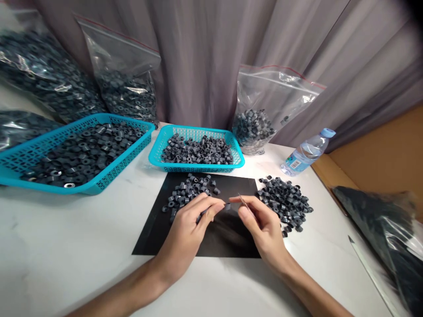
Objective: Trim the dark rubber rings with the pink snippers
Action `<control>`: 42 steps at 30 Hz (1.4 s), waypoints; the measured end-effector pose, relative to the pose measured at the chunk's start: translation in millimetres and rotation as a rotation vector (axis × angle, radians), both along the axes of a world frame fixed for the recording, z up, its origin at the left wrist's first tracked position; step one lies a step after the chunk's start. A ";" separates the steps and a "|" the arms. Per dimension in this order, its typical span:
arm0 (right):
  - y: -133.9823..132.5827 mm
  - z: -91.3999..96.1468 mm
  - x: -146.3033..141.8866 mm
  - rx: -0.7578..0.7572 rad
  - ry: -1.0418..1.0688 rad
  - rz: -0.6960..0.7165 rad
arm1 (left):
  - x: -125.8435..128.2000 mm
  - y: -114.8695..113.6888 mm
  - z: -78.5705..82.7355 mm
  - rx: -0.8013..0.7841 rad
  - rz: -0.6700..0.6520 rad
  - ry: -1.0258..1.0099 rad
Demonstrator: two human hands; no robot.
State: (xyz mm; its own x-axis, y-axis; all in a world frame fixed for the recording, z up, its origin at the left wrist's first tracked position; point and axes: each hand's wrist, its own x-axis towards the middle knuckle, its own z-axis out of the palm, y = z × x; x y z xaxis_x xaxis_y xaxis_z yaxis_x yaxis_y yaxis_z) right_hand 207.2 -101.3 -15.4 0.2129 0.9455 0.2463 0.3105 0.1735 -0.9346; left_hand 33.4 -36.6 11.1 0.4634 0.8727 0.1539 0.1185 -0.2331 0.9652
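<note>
Over a black mat (228,240), my left hand (191,220) is closed in a pinch. At its fingertips sits a small dark grey ring-like piece (228,206). My right hand (262,220) grips a thin, slender tool (243,201) between thumb and fingers; its exact kind is too small to tell. The right index finger reaches close to the piece, and I cannot tell whether it touches. A pile of similar grey pieces (188,190) lies on the mat behind my left hand. Another pile (287,200) lies to the right of my right hand.
Two turquoise baskets, a small one (198,167) and a larger one (94,187), hold many grey pieces. Clear zip bags (127,90) (254,125) stand behind them. At right are a water bottle (307,154), a pen-like stick (370,273), a cardboard box (386,149) and a dark bag (376,211).
</note>
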 end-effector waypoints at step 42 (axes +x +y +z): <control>4.8 0.2 -1.8 -0.250 0.596 0.148 | 5.2 -5.5 1.5 -0.884 -0.217 -0.293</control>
State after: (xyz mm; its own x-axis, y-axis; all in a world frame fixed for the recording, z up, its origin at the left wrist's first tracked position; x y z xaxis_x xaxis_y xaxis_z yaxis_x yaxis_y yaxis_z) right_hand 205.4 -96.4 -15.2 0.1086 0.9886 -0.1045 -0.2822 -0.0701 -0.9568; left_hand 38.6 -42.1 12.6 0.6764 0.6282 -0.3844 -0.1156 0.6061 0.7870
